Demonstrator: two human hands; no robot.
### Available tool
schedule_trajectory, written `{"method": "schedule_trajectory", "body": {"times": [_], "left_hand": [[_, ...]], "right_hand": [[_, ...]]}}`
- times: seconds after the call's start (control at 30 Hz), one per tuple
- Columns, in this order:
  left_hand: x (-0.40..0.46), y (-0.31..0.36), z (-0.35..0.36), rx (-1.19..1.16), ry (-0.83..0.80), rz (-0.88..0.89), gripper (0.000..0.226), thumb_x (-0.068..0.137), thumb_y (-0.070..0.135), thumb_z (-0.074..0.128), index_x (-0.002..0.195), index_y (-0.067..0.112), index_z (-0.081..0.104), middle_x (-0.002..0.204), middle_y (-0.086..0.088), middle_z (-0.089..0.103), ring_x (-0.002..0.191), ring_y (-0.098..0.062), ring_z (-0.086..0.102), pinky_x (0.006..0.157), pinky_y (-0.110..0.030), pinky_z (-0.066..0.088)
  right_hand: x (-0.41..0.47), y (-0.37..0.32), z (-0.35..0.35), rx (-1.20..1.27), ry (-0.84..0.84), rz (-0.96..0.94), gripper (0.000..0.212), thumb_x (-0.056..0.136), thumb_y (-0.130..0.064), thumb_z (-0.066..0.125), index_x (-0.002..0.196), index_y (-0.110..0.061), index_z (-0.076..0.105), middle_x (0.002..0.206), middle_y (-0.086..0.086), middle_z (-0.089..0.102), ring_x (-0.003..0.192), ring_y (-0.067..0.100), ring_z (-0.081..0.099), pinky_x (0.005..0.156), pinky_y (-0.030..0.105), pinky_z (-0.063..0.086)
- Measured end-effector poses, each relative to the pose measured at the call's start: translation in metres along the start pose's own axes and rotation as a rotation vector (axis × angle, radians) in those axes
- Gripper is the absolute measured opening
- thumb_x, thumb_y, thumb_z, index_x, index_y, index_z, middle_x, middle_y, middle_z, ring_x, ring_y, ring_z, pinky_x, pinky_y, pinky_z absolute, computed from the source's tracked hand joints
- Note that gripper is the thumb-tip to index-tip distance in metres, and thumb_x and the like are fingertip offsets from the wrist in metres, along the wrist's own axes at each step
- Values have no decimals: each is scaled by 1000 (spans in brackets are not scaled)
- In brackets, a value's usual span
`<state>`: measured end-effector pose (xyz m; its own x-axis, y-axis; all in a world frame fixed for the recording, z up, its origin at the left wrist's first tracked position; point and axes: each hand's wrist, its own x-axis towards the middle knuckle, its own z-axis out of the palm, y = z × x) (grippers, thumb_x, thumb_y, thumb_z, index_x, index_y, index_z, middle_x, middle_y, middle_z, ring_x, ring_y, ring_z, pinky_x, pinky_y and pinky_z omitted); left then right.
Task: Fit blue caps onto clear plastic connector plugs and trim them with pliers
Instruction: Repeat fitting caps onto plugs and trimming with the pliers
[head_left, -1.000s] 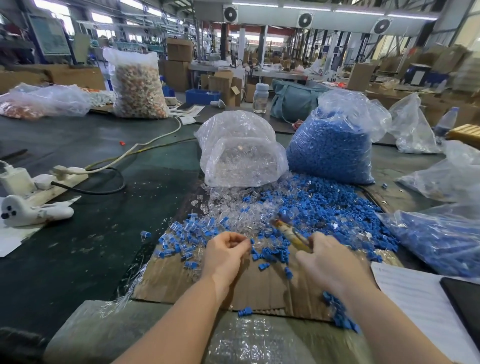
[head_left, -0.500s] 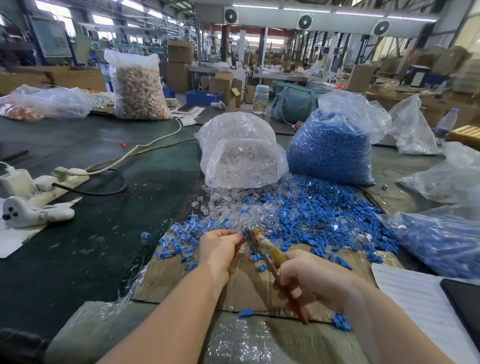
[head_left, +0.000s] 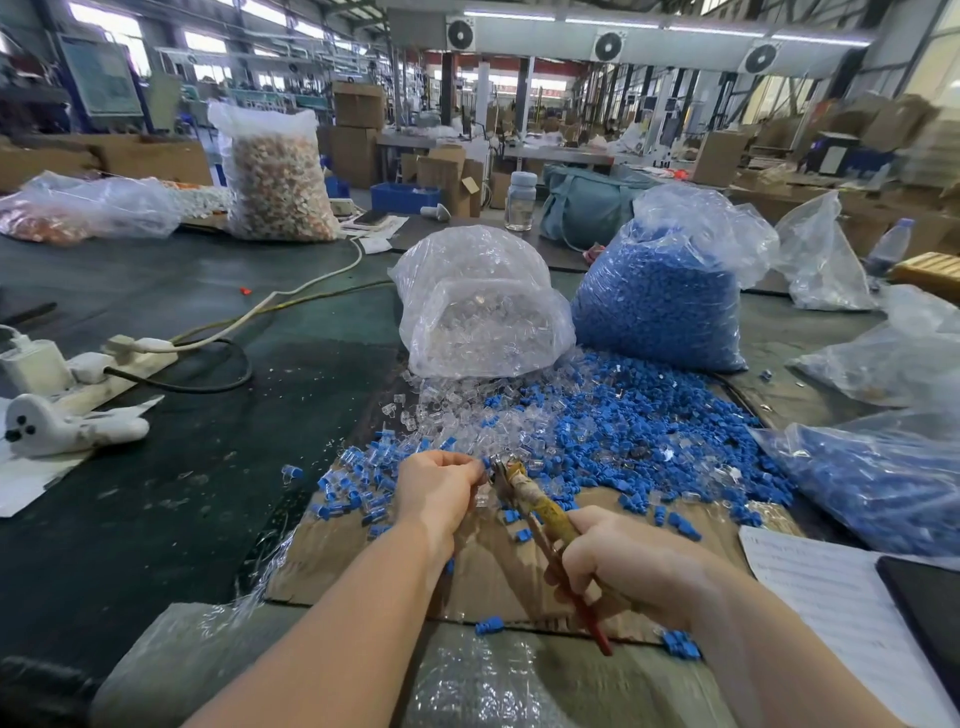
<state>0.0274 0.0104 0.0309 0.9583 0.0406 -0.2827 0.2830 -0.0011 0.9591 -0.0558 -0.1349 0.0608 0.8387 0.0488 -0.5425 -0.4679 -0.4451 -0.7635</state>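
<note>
My left hand (head_left: 439, 491) pinches a small capped plug at its fingertips, mostly hidden by the fingers. My right hand (head_left: 621, 561) grips the pliers (head_left: 535, 506) by their worn yellow and red handles, and the jaws meet the piece at my left fingertips. Loose blue caps (head_left: 623, 431) and clear plugs (head_left: 467, 415) lie heaped on a cardboard sheet (head_left: 493, 571). Finished capped plugs (head_left: 358, 493) lie in a cluster left of my left hand.
A bag of clear plugs (head_left: 483, 306) and a bag of blue caps (head_left: 665, 291) stand behind the heap. Another bag of blue parts (head_left: 883, 483) lies at the right, by papers (head_left: 831, 597). A power strip (head_left: 104, 364) and cables sit at the left.
My right hand drew back toward me and swung the pliers' jaws left to my left fingertips. My left hand stayed almost in place with the piece.
</note>
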Motion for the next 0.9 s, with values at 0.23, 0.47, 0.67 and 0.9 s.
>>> {"method": "schedule_trajectory", "body": {"times": [0.23, 0.47, 0.67, 0.9], "left_hand": [[4, 1, -5, -41, -58, -41, 8, 84, -1, 61, 79, 3, 64, 71, -9, 63, 60, -15, 54, 52, -22, 45], [4, -1, -5, -32, -78, -40, 10, 84, -3, 61, 77, 4, 64, 73, -10, 63, 65, -16, 56, 56, -23, 45], [2, 0, -2, -33, -76, -15, 12, 84, -4, 61, 76, 4, 63, 73, -11, 63, 66, -17, 56, 58, -23, 47], [2, -5, -3, -129, -46, -55, 7, 87, -4, 56, 84, 0, 62, 68, -10, 60, 56, -14, 55, 46, -19, 48]], "right_hand": [[0, 1, 1, 11, 31, 4, 25, 73, 8, 45, 93, -6, 46, 89, 15, 52, 79, 28, 49, 72, 39, 35], [-3, -1, 5, -49, 37, 4, 23, 74, 6, 43, 92, -8, 44, 88, 13, 49, 78, 27, 46, 71, 37, 34], [1, -2, 7, -140, 74, 21, 20, 77, 5, 39, 88, -12, 39, 82, 11, 49, 68, 22, 46, 58, 30, 38], [-5, 2, 11, 126, 88, -3, 32, 74, 9, 52, 97, -14, 51, 84, 9, 52, 59, 14, 50, 48, 20, 39]]}}
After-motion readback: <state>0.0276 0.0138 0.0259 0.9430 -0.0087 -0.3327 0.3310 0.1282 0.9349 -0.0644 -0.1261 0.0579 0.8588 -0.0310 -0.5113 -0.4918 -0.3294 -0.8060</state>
